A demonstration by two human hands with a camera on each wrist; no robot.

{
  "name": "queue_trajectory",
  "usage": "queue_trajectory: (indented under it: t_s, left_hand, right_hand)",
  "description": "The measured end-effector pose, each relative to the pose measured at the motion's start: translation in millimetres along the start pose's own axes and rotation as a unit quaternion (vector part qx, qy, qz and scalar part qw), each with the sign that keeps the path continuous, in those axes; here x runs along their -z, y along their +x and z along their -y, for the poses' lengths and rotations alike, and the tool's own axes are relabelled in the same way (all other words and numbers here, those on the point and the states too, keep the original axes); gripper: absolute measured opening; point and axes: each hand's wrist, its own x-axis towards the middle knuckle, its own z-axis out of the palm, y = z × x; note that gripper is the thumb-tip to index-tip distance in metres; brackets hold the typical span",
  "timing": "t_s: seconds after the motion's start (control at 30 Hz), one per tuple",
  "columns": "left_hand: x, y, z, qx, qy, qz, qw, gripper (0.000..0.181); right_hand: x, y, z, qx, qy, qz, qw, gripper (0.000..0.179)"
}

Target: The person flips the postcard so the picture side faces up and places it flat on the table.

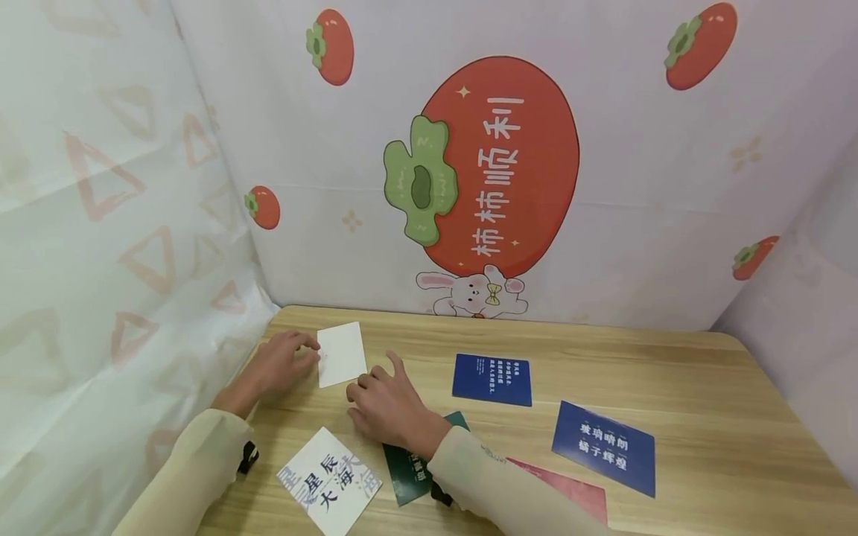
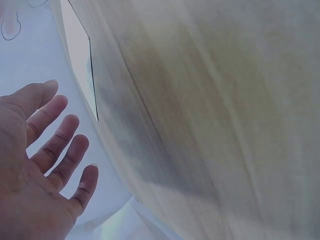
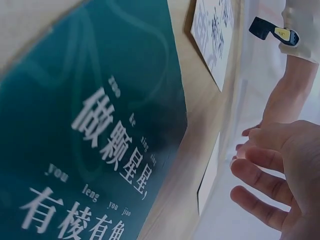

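A blank white card (image 1: pixel 345 353) lies flat at the far left of the table. My left hand (image 1: pixel 284 363) is at its left edge, fingertips close to it; whether they touch cannot be told. In the left wrist view the left hand (image 2: pixel 47 165) has loosely bent fingers and nothing in its grasp. Near the card's lower right corner is my right hand (image 1: pixel 389 406), its fingers relaxed. A dark green card (image 1: pixel 407 476) with white characters lies under the right wrist, partly hidden by it. The right wrist view shows the right hand (image 3: pixel 280 175) holding nothing.
A white card with black and purple characters (image 1: pixel 328 480) lies nearest me on the left. Two blue cards, one at centre (image 1: pixel 492 380) and one farther right (image 1: pixel 603 448), lie flat. The right sleeve partly covers a pink card (image 1: pixel 576 491). Printed cloth walls (image 1: pixel 630 246) border the table.
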Motion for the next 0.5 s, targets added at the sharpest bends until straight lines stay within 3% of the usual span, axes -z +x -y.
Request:
queue_trajectory:
  t_s: [0.3,0.5]
  left_hand:
    - [1.5,8.7,12.4,0.009,-0.009,0.011,0.9999,0.027]
    - [4.0,20.4,11.4,0.007,0.010,0.019,0.9997,0.029]
  right_hand:
    - [-4.6,12.3,-8.6,-0.046,0.022,0.011,0.9987,0.025]
    - [-12.0,18.6,-14.6,-0.073,0.055,-0.003,0.9958,0.021]
